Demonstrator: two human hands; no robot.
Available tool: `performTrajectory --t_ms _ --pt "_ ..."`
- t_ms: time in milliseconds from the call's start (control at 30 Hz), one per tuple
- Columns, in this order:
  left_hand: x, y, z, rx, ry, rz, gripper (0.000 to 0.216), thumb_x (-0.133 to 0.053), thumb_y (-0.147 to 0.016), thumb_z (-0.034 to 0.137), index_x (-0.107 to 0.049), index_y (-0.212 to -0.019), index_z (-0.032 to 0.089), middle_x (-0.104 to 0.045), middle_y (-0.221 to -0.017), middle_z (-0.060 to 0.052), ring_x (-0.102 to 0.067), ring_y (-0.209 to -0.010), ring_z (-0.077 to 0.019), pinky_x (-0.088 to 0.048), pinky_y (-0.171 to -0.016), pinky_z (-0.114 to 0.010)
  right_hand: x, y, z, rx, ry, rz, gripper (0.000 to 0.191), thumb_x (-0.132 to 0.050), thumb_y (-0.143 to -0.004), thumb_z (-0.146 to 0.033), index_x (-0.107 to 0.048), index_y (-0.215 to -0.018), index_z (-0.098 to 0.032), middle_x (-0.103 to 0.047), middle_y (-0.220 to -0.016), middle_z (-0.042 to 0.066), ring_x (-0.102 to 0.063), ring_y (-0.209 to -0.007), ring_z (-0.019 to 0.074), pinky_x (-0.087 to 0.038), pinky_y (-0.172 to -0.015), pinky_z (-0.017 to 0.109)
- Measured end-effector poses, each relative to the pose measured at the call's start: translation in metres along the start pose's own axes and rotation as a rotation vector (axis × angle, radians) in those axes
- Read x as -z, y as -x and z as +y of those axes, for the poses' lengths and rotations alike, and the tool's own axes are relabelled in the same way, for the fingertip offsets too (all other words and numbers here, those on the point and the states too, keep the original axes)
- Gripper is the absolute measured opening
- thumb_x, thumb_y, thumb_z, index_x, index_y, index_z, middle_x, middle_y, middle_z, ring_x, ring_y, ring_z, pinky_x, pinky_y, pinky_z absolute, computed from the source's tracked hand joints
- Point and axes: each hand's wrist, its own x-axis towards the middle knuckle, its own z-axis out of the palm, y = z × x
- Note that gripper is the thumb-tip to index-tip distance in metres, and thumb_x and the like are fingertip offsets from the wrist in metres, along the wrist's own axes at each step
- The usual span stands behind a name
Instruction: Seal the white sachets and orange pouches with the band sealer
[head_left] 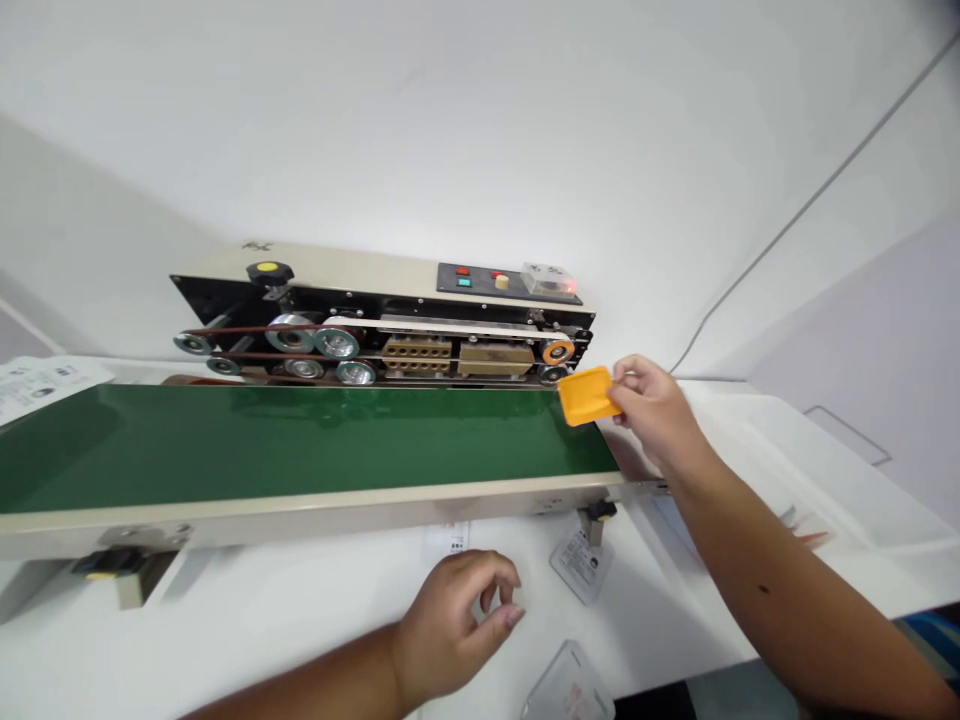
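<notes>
My right hand pinches a small flat orange packet by its right edge, between thumb and fingers. The packet is rectangular with a border around it, held over the right end of the green conveyor belt. Just behind it are the rollers of a band sealer, with an orange wheel at their right end. My left hand hovers in front of the conveyor above the white table, fingers loosely curled, thumb and forefinger apart, holding nothing.
Printed clear packets lie on the table below the conveyor, and a clear plastic box is at the front edge. A white tray stands on the right. Printed sheets are at far left. Black knobs stick out in front.
</notes>
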Motion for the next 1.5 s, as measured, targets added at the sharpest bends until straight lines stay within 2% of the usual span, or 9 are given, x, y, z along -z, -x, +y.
performTrajectory --t_ms 100,167,233,400,600,767,900,1133,1500 --pt "-0.001 0.001 0.000 -0.008 -0.004 0.006 0.014 -0.056 -0.096 0.034 -0.061 -0.095 0.021 -0.067 -0.077 -0.002 -0.061 -0.068 -0.0174 -0.048 -0.066 -0.027 0.016 -0.004 0.003 0.090 0.015 0.190 0.022 -0.062 -0.068 -0.019 -0.047 -0.083 -0.025 -0.055 -0.064 -0.005 -0.048 -0.048 0.0095 -0.039 -0.042 0.019" --pt "0.000 0.001 0.000 -0.008 -0.010 0.010 0.013 -0.056 -0.096 0.033 -0.061 -0.094 0.021 -0.065 -0.076 -0.001 -0.060 -0.068 -0.0170 -0.047 -0.066 -0.027 0.022 -0.006 0.006 0.091 0.023 0.224 0.022 -0.061 -0.069 -0.018 -0.047 -0.084 -0.025 -0.056 -0.065 -0.005 -0.048 -0.047 0.0089 -0.039 -0.042 0.018" --pt "0.000 0.000 0.000 -0.003 -0.016 0.010 0.013 -0.055 -0.096 0.033 -0.060 -0.093 0.021 -0.064 -0.075 -0.001 -0.060 -0.068 -0.0170 -0.047 -0.066 -0.027 0.023 -0.009 0.009 0.042 0.028 0.169 0.022 -0.062 -0.070 -0.020 -0.047 -0.085 -0.025 -0.054 -0.063 -0.006 -0.048 -0.045 0.0085 -0.037 -0.041 0.017" --pt "0.001 -0.001 0.000 0.012 -0.031 0.006 0.013 -0.055 -0.096 0.032 -0.060 -0.091 0.021 -0.063 -0.074 -0.001 -0.060 -0.068 -0.0170 -0.047 -0.065 -0.026 0.015 -0.015 0.021 -0.074 0.027 -0.063 0.025 -0.067 -0.075 -0.031 -0.048 -0.091 -0.025 -0.052 -0.054 -0.009 -0.047 -0.041 0.0094 -0.036 -0.039 0.017" --pt "0.000 -0.001 -0.002 0.012 -0.040 0.006 0.011 -0.056 -0.095 0.030 -0.061 -0.092 0.021 -0.064 -0.074 -0.001 -0.060 -0.067 -0.0170 -0.048 -0.065 -0.026 0.008 -0.021 0.022 -0.124 -0.014 -0.162 0.030 -0.071 -0.076 -0.038 -0.048 -0.092 -0.026 -0.052 -0.051 -0.010 -0.047 -0.039 0.0102 -0.041 -0.038 0.018" --pt "0.000 -0.001 -0.002 0.019 -0.047 0.002 0.008 -0.057 -0.094 0.028 -0.061 -0.092 0.021 -0.064 -0.074 -0.001 -0.060 -0.067 -0.0169 -0.047 -0.065 -0.026 0.009 -0.025 0.025 -0.123 0.064 -0.166 0.030 -0.071 -0.079 -0.043 -0.049 -0.092 -0.026 -0.053 -0.051 -0.010 -0.044 -0.035 0.0101 -0.040 -0.035 0.019" --pt "0.000 -0.002 -0.001 0.020 -0.050 -0.001 0.008 -0.057 -0.094 0.028 -0.061 -0.092 0.021 -0.064 -0.074 -0.001 -0.060 -0.067 -0.0166 -0.046 -0.065 -0.026 0.006 -0.027 0.027 -0.099 0.155 -0.134 0.027 -0.070 -0.080 -0.043 -0.051 -0.090 -0.026 -0.052 -0.050 -0.009 -0.044 -0.034 0.0098 -0.033 -0.033 0.017" --pt "0.000 -0.002 0.000 0.028 -0.075 -0.010 0.009 -0.056 -0.095 0.027 -0.060 -0.090 0.021 -0.064 -0.073 0.000 -0.060 -0.066 -0.0163 -0.045 -0.065 -0.026 0.008 -0.030 0.018 -0.184 -0.014 -0.180 0.031 -0.074 -0.073 -0.034 -0.049 -0.088 -0.024 -0.048 -0.048 -0.010 -0.038 -0.038 0.0064 -0.021 -0.036 0.014" --pt "-0.002 -0.001 -0.002 0.030 -0.074 -0.011 0.007 -0.057 -0.094 0.026 -0.061 -0.091 0.021 -0.064 -0.073 0.000 -0.061 -0.066 -0.0156 -0.046 -0.065 -0.025 0.008 -0.033 0.023 -0.203 -0.034 -0.161 0.030 -0.075 -0.069 -0.028 -0.050 -0.086 -0.024 -0.049 -0.049 -0.010 -0.041 -0.038 0.0068 -0.020 -0.036 0.014"
